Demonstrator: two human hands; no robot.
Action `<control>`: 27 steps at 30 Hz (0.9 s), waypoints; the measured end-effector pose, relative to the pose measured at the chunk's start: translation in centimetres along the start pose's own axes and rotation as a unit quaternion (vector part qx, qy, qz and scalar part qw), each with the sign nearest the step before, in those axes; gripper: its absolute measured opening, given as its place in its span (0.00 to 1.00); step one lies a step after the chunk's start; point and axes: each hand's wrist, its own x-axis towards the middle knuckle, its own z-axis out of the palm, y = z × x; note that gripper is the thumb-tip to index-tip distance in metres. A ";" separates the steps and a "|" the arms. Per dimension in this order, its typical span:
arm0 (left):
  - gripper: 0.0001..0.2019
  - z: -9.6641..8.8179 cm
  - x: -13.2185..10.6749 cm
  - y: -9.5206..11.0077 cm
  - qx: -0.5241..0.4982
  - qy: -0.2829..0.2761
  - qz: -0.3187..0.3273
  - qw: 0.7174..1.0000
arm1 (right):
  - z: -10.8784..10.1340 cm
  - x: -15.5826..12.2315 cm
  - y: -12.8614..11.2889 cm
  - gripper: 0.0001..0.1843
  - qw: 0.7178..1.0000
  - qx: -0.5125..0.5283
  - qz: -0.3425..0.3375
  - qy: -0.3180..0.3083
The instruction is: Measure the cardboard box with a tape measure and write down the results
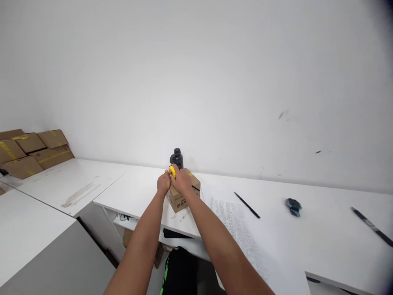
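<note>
A small cardboard box (179,201) with dark print sits on the white table, close to its front edge. Over its top, my right hand (181,180) is closed around a rounded yellow tape measure (172,171) with a dark middle. My left hand (163,183) is at the box's left upper edge, touching or almost touching the tape measure. Its fingers are curled in, and what they pinch is hidden. Just behind the box stands a black bottle (177,158) with a cap, its lower part covered by my hands.
Written paper sheets (233,221) lie right of the box, with a black pen-like stick (247,205) beside them. Farther right are a blue-and-black object (294,207) and a dark knife-like strip (373,226). Taped cartons (52,155) are stacked far left. A white wall (196,82) rises behind.
</note>
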 end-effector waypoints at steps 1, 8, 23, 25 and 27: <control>0.28 -0.1 0.0 0.0 0.002 0.001 -0.002 1.000 | 0.0 0.0 0.0 0.28 1.000 -0.001 -0.002 0.003; 0.29 -0.2 0.1 -0.1 0.013 0.010 -0.018 1.000 | -0.1 -0.5 -0.1 0.29 1.000 0.016 0.001 0.007; 0.24 0.3 1.1 -0.8 -0.038 -0.033 0.006 0.999 | -4.2 -8.1 2.3 0.28 0.997 -0.057 -0.046 0.039; 0.21 0.3 1.0 -0.8 -0.046 -0.038 0.002 0.998 | -4.6 -9.8 2.4 0.27 0.994 -0.074 -0.068 0.038; 0.19 0.3 1.0 -0.7 -0.050 -0.038 -0.004 0.998 | -4.8 -11.0 2.3 0.26 0.993 -0.085 -0.077 0.041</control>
